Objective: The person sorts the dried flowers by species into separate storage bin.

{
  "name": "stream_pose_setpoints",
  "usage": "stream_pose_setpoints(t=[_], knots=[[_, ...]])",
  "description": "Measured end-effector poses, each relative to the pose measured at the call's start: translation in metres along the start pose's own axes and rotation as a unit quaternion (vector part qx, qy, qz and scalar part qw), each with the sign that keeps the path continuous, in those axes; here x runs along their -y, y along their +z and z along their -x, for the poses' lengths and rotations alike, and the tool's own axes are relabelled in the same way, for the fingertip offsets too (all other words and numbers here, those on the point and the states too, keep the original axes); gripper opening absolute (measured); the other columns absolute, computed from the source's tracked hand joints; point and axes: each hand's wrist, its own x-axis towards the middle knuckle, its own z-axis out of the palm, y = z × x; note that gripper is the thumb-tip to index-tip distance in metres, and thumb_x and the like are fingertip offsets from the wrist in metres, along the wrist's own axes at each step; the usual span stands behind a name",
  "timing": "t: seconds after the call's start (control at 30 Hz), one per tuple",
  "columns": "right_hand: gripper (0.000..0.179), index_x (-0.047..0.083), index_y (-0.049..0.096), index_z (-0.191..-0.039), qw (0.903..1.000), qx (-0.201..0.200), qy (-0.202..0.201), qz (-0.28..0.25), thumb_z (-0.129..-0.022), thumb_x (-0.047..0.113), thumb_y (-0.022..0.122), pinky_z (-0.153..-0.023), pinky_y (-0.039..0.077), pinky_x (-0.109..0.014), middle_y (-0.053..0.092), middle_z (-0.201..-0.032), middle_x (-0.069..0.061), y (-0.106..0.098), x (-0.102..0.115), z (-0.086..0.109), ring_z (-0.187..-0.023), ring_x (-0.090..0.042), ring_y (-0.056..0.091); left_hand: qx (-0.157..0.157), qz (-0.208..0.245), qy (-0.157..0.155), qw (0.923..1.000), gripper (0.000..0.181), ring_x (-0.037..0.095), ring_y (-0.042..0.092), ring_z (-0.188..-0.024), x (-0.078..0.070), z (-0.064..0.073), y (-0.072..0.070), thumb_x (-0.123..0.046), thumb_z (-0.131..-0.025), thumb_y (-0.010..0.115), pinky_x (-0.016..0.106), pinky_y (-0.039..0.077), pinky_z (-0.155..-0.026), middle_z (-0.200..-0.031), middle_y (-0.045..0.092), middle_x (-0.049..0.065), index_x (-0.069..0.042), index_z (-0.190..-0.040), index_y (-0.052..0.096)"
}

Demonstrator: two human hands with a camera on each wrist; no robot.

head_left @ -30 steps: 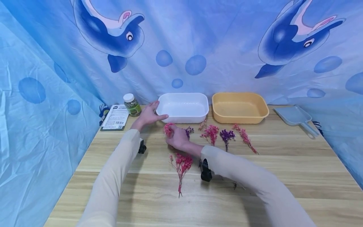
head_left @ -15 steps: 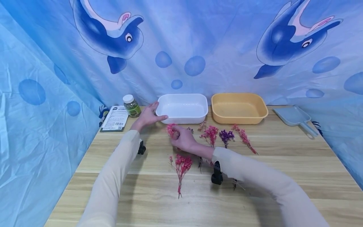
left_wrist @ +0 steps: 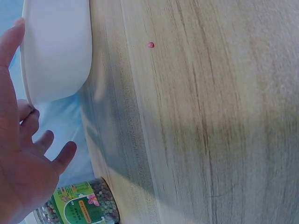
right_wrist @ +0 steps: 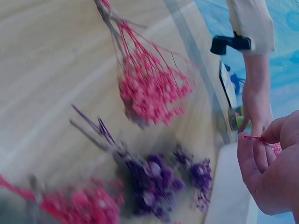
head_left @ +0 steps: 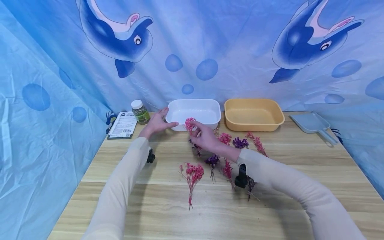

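In the head view my right hand (head_left: pixel 205 136) pinches a small sprig of pink dried flowers (head_left: pixel 189 124) between thumb and fingers, overlapping the front wall of the white tub (head_left: pixel 210 115). Its short stem shows at the fingertips in the right wrist view. My left hand (head_left: pixel 157 124) rests at the tub's left end, fingers spread, thumb along the rim (left_wrist: pixel 24 51) and a fingertip at the corner. Below my right hand lie a pink bunch (head_left: pixel 193 173), a purple bunch (head_left: pixel 212 160) and another pink bunch (head_left: pixel 227 170). The right forearm partly covers further bunches.
A yellow tub (head_left: pixel 255 126) stands right of the white one, with a grey dustpan (head_left: pixel 310 122) beyond it. At the back left are a jar (head_left: pixel 141 113) and a printed card (head_left: pixel 123 125). A pink bead-like bit (left_wrist: pixel 151 45) lies on the table.
My right hand has moved right and up toward the white tub with the pink sprig. More of the purple and pink bunches under the forearm show. My left hand has stayed put.
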Motion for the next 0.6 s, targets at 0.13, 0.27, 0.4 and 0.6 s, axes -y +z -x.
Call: stream_pose_setpoints(t=[0.13,0.27,0.4,0.6], knots=[[0.065,0.004,0.044,-0.149,1.0000,-0.004,-0.005,0.003,-0.089,-0.005,0.067,-0.058,0.056,-0.028,0.063,-0.092,-0.009,-0.009,-0.003,-0.005,-0.067,-0.020,0.063,-0.001,-0.001,0.001,1.0000,0.111,0.041,0.014,-0.148,0.000,0.000,0.001,-0.066,-0.082,0.070,0.058,0.014,-0.118,-0.164,0.016,0.018,0.000,-0.157,0.020],[0.064,0.005,0.045,-0.149,0.9992,-0.008,-0.028,0.028,-0.089,-0.005,0.067,-0.056,0.054,-0.028,0.064,-0.091,-0.008,-0.016,-0.007,-0.011,-0.066,-0.021,0.064,-0.002,0.000,-0.001,1.0000,0.110,0.040,0.015,-0.148,0.000,0.000,0.000,-0.064,-0.083,0.070,0.057,0.014,-0.118,-0.164,0.017,0.018,0.000,-0.157,0.021],[0.062,0.004,0.047,-0.147,0.9976,-0.011,-0.050,0.047,-0.089,-0.004,0.066,-0.056,0.052,-0.028,0.065,-0.089,-0.008,-0.023,-0.011,-0.016,-0.067,-0.019,0.064,0.000,0.000,-0.004,1.0000,0.109,0.041,0.015,-0.148,-0.001,0.000,-0.001,-0.063,-0.084,0.070,0.058,0.014,-0.118,-0.164,0.016,0.018,0.000,-0.157,0.021],[0.062,0.005,0.046,-0.148,0.9961,0.004,-0.063,0.061,-0.090,-0.004,0.067,-0.063,0.054,-0.028,0.065,-0.090,-0.008,-0.033,-0.015,-0.025,-0.069,-0.018,0.064,-0.001,0.003,-0.003,1.0000,0.110,0.042,0.015,-0.148,-0.001,0.001,-0.001,-0.063,-0.083,0.071,0.059,0.013,-0.118,-0.164,0.016,0.019,0.000,-0.157,0.021]])
